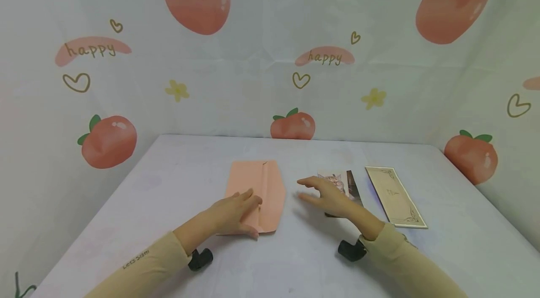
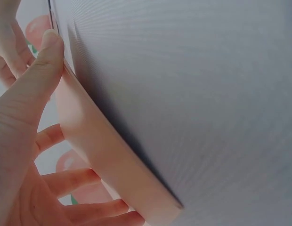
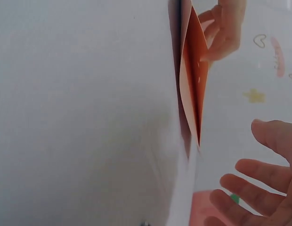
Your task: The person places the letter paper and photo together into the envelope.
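A peach-coloured paper envelope point(image 1: 273, 195) lies on the table, its pointed flap spread toward the right. My left hand point(image 1: 234, 211) rests on it with extended fingers. The thumb point(image 2: 51, 49) touches the near edge in the left wrist view. In the right wrist view the mouth of the envelope point(image 3: 195, 70) gapes slightly. My right hand point(image 1: 331, 199) hovers to the right of the envelope, fingers apart and holding nothing. Partly behind it is a card with a cat picture point(image 1: 337, 181). A beige card with ornamental corners point(image 1: 392, 195) lies farther right.
The white table point(image 1: 181, 162) runs back to a curtain point(image 1: 253, 78) printed with peaches, hearts and flowers. Black wrist-worn devices hang under the left cuff point(image 1: 168, 251) and the right cuff point(image 1: 377, 237).
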`<control>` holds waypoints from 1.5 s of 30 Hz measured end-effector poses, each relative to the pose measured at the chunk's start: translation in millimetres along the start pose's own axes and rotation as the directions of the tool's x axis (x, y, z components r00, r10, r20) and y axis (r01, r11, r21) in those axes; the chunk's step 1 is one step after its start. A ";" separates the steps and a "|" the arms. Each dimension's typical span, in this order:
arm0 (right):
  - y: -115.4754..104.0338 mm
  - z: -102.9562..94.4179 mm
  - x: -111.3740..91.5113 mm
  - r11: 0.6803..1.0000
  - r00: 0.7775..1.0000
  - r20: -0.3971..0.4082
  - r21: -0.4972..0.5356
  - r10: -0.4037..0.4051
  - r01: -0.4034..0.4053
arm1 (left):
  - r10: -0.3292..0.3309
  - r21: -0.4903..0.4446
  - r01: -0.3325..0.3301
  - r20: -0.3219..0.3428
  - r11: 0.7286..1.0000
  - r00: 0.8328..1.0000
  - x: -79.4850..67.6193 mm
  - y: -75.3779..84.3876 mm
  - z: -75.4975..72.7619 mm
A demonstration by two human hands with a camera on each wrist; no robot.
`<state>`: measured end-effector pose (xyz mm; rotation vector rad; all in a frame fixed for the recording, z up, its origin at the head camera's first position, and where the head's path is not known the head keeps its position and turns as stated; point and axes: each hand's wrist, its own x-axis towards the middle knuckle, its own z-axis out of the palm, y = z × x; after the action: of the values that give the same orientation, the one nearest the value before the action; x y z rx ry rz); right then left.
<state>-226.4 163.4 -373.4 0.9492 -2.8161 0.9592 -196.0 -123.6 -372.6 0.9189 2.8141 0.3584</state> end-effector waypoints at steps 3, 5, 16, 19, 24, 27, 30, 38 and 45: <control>5.2 -4.4 -3.4 0.999 1.000 -0.007 0.036 0.029 -0.029 | 0.006 -0.001 -0.006 -0.001 1.000 1.000 0.1 -0.3 -0.1; 8.9 -7.6 -6.5 0.996 0.998 -0.017 0.069 0.060 -0.059 | 0.009 -0.001 -0.009 -0.002 1.000 1.000 0.3 -0.1 0.1; 36.9 -30.8 -27.7 0.981 0.972 -0.142 0.073 0.189 -0.181 | 0.015 -0.001 -0.015 -0.007 1.000 1.000 -0.2 0.4 -0.3; 40.6 -38.0 -33.6 0.971 0.956 -0.171 0.053 0.240 -0.234 | 0.009 0.001 -0.009 -0.003 1.000 1.000 -0.3 0.1 -0.2; 47.4 -46.6 -41.7 0.925 0.906 -0.195 0.028 0.376 -0.379 | -0.002 -0.001 0.002 0.003 1.000 1.000 -0.8 0.3 -0.7; 53.9 -49.4 -46.4 0.896 0.879 -0.187 0.022 0.440 -0.444 | -0.012 -0.015 0.013 0.013 1.000 1.000 -1.3 1.4 -1.8; 61.0 -51.1 -50.3 0.877 0.863 -0.169 0.034 0.477 -0.478 | -0.020 -0.023 0.020 0.021 1.000 1.000 -2.0 2.3 -2.6; 72.8 -51.8 -52.2 0.845 0.836 -0.129 0.046 0.534 -0.533 | -0.030 -0.022 0.031 0.028 0.999 0.999 -2.3 3.2 -2.7; 77.3 -49.8 -48.4 0.831 0.823 -0.120 0.046 0.556 -0.554 | -0.045 -0.027 0.046 0.034 0.999 0.998 -2.4 4.0 -3.1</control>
<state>-238.3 265.9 -385.3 0.0264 -3.0212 1.0195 -192.5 -122.4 -368.3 0.8458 2.7876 0.3718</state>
